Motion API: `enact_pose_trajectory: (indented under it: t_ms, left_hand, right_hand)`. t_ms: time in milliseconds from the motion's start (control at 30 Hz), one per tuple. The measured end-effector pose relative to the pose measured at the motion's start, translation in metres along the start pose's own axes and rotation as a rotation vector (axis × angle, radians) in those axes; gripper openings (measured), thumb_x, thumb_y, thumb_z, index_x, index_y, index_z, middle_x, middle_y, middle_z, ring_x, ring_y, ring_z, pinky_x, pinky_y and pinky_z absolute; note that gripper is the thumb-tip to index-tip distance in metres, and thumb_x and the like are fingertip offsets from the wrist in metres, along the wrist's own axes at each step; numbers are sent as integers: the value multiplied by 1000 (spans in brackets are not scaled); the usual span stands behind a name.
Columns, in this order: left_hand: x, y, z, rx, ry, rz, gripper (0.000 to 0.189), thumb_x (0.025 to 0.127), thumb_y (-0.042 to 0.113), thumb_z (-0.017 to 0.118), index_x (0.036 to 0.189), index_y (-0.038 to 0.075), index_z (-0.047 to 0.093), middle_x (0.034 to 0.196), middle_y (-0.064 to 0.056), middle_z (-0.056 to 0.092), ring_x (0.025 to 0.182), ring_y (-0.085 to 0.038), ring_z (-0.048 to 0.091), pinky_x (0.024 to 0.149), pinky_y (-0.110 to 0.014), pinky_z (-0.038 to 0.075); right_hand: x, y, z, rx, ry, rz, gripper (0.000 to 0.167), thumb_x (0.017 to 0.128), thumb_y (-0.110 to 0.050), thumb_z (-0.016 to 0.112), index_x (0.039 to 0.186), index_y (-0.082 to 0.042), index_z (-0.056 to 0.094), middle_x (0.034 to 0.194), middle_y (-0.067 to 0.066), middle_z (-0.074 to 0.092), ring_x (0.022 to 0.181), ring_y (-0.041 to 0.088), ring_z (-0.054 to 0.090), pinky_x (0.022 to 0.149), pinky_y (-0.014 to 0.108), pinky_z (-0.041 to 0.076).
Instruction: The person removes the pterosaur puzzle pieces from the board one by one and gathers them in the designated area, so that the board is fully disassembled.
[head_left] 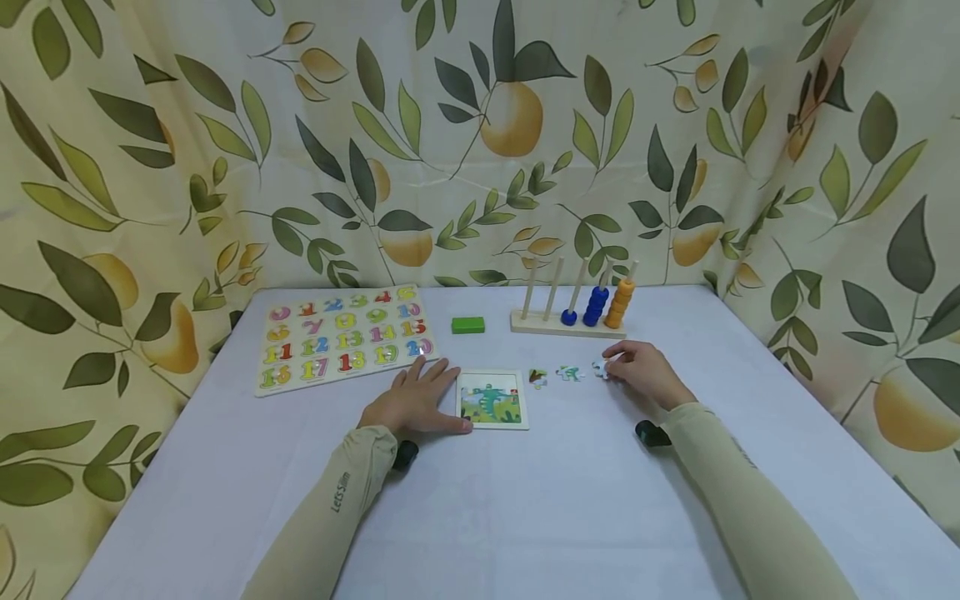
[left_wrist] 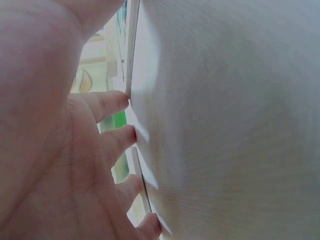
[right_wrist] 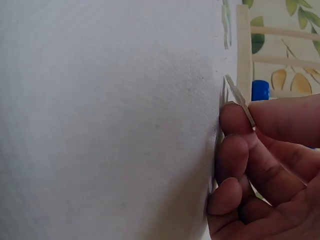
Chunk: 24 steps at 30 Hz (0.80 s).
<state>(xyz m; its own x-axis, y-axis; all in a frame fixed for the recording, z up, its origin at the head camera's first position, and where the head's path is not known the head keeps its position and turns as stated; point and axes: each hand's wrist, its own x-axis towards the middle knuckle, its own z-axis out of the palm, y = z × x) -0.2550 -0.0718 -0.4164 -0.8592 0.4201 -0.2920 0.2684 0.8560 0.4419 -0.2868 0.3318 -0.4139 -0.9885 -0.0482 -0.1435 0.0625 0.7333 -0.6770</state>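
Observation:
My left hand [head_left: 412,400] rests spread on the table. Its thumb touches the lower left corner of a small square puzzle tray [head_left: 491,426] with a green dinosaur picture. In the left wrist view, that hand's fingers [left_wrist: 114,104] stand apart, straight and near the tray's edge [left_wrist: 133,45]. My right hand [head_left: 647,372] pinches a jigsaw piece [head_left: 599,368] by its edge. The right wrist view shows this thin piece [right_wrist: 239,97] tilted off the table between thumb and finger. Two loose jigsaw pieces, one brown and green [head_left: 537,378], one teal [head_left: 570,373], lie between tray and right hand.
A number board [head_left: 300,312] lies at the back left, close to my left fingertips. A green block [head_left: 468,325] sits behind the tray. Behind my right hand stands a wooden peg rack [head_left: 540,323] with blue and orange beads. A patterned curtain [head_left: 465,192] hangs behind the table.

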Motion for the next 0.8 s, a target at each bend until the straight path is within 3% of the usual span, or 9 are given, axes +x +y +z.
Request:
enact_pose_trajectory:
  t_ms: [500,800]
  left_hand:
    - [5,-2,2,11,-3,-6,105,90,64,79,172,22,28,180,-3,13,164,-35,-6,132,-54,1]
    - [6,-2,2,7,-9,-9,106,89,66,78,172,22,27,180,-3,13,164,-33,-6,131,-55,2]
  right_hand:
    - [3,-6,5,-235,-17,-6,32,101,-13,64,126,6,67,92,12,63,82,27,56,70,37,48]
    - [1,-23,14,-165,-5,-68,33,105,-16,67,131,3,66,96,13,63,88,29,56,73,37,48]
